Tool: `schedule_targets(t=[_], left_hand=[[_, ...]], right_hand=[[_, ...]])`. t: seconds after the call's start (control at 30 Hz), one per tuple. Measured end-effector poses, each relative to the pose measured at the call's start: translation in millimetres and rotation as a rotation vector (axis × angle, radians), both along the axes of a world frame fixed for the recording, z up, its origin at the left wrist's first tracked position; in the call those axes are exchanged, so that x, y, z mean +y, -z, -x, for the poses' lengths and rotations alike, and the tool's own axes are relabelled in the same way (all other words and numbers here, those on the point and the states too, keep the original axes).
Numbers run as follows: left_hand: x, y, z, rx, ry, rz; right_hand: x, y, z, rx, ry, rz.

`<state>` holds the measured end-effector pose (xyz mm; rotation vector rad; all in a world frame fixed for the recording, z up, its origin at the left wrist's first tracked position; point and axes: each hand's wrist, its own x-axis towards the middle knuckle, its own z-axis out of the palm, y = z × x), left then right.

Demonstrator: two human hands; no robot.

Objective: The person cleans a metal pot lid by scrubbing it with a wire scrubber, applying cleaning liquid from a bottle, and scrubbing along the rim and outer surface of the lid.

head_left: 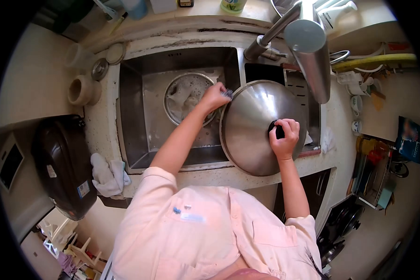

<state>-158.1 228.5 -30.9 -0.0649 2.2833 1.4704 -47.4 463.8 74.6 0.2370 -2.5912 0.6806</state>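
Note:
My right hand (284,138) grips the black knob of a large domed metal lid (254,126), which is tilted over the right side of the sink. At the lid's upper left rim is my left hand (213,97), its fingers closed on a small grey scrubber (227,93) that looks like steel wool. Beneath my left forearm, a round metal basin (172,105) with sudsy water and something pale inside sits in the sink (149,135). The lid hides much of the smaller right basin.
A metal faucet (308,60) reaches over the lid's upper right. White cloths (109,175) lie on the counter's left edge, near a dark brown plastic appliance or bin (63,163). A beige pot (82,90) stands left of the sink. Bottles line the back ledge.

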Motion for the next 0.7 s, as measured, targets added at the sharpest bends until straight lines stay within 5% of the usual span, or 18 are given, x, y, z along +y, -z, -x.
schedule_targets(t=[0.1, 0.37, 0.5, 0.7], left_hand=[[-20.7, 0.8, -26.8, -0.268, 0.025, -0.157], [-0.1, 6.6, 8.9, 0.090, 0.016, -0.046], [-14.4, 0.0, -4.4, -0.133, 0.034, -0.121], [7.0, 10.8, 20.5, -0.111, -0.066, -0.320]], right_hand=[[0.4, -1.4, 2.6, 0.018, 0.012, 0.006], [-0.8, 0.5, 0.1, 0.023, 0.022, 0.013], [1.5, 1.8, 2.7, 0.038, 0.019, 0.014], [2.5, 3.9, 0.9, 0.025, 0.021, 0.024]])
